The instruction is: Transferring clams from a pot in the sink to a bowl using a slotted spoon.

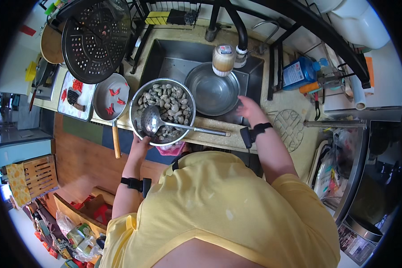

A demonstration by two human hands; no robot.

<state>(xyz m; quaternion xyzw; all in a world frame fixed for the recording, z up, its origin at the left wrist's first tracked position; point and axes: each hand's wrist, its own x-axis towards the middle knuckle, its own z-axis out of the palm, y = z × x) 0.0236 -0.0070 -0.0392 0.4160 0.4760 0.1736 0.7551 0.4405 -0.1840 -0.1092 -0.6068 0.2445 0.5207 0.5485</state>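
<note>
My left hand [141, 144] grips the near left rim of a metal mesh strainer basin [134, 117]. Clams [169, 102] fill much of it. Across them lies a perforated skimmer ladle [151, 121], its handle reaching out over the rim to the right. My right hand [251, 109] is empty, fingers apart, beside the right edge of a round metal basin [212, 90]. That basin sits in the dark sink [174, 63] and seems to hold clear water. Above its far edge is a jar-like container [223, 60] with a printed label, close to the black faucet [240, 33].
Left of the strainer stand a frying pan [104, 90] with red chili pieces and a tray [87, 114] with cut ingredients. A large perforated black lid [95, 47] hangs above them. To the right are a blue bottle [298, 73] and a wire trivet [289, 129].
</note>
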